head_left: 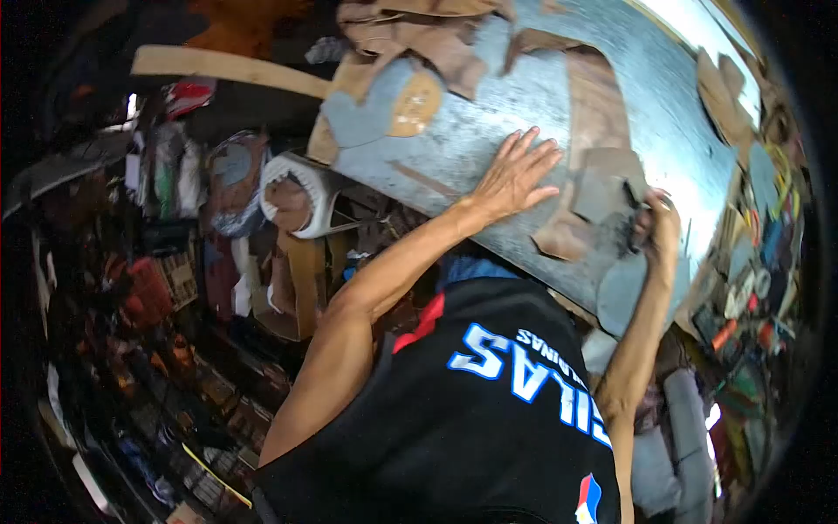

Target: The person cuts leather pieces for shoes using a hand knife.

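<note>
As I lean over the bench (489, 122), my left hand (515, 175) lies flat on its grey metal top, palm down, all 5 fingers (539, 150) spread wide and pointing across the sheet. Nothing is gripped there; it just presses on bare metal.

Over to my right hand (659, 229): it sits at the near edge of the bench, fingers curled tight around something small and dark (635, 229). What that dark thing is, I cannot tell; the hand covers most of it.

Between the 2 hands lie the cut pieces. 1 square grey piece (598, 196) rests just beside my right hand, touching the dark thing. 1 brown scrap (559, 237) lies below it, near the bench edge and close to my left wrist. A bigger grey piece (621, 293) hangs over the edge, under my right forearm.

Further up the bench, a long brown strip (598, 105) runs across the metal. At the far left end sit a round tan piece (415, 103) and a blue-grey cutout (362, 113), touching each other, with a heap of brown scraps (419, 31) beyond them.

My black jersey (471, 410) fills the lower middle. Off to the left, a wooden plank (227, 68) sticks out past the bench end, above crowded shelves (166, 279).
</note>
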`<action>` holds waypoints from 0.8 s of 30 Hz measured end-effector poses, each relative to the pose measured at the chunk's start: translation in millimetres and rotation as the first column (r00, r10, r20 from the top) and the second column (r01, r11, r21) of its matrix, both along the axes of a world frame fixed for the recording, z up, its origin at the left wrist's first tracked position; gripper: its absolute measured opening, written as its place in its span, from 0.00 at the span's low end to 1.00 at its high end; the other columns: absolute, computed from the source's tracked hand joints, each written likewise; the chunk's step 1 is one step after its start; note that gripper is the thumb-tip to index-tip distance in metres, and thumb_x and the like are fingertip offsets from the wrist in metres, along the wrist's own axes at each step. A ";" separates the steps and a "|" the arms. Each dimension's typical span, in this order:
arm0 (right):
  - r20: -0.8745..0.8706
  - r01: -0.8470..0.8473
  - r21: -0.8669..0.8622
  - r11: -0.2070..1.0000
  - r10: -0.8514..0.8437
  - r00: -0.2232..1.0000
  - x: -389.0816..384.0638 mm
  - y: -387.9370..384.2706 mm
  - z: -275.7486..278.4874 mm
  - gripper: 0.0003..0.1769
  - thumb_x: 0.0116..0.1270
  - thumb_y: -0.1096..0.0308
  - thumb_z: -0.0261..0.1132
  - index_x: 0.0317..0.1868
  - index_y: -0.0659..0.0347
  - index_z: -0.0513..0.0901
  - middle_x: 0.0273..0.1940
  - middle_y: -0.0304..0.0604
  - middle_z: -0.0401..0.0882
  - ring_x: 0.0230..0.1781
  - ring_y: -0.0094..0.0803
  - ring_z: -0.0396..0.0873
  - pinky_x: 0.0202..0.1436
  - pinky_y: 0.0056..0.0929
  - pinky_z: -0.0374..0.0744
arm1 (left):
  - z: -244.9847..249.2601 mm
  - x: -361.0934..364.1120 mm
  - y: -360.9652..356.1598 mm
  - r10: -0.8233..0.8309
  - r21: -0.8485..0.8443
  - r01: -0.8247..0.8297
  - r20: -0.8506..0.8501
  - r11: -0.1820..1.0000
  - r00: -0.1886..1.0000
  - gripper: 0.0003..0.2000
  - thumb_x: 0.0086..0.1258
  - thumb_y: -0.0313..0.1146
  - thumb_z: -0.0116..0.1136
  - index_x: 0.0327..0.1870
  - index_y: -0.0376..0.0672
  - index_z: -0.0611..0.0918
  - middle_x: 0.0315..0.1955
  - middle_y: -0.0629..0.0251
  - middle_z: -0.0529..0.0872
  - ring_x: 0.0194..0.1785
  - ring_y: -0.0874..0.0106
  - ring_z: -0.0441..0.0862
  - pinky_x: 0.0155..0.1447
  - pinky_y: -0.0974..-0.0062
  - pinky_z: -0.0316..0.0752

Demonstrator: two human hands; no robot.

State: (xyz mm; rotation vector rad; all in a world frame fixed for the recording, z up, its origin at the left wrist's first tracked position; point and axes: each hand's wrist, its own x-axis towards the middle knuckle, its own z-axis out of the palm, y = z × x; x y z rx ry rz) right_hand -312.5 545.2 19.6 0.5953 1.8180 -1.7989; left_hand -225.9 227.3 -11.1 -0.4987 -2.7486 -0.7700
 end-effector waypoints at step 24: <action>-0.120 0.537 -0.151 0.830 -0.555 0.823 6.7 39.9 -11.8 0.17 0.64 0.67 0.67 0.52 0.58 0.77 0.37 0.41 0.82 0.18 0.28 0.72 0.23 0.31 0.77 | 5.1 10.5 -145.3 0.287 -0.438 -0.195 0.154 0.878 0.946 0.30 0.71 0.47 0.60 0.69 0.39 0.72 0.69 0.54 0.72 0.74 0.46 0.61 0.75 0.48 0.54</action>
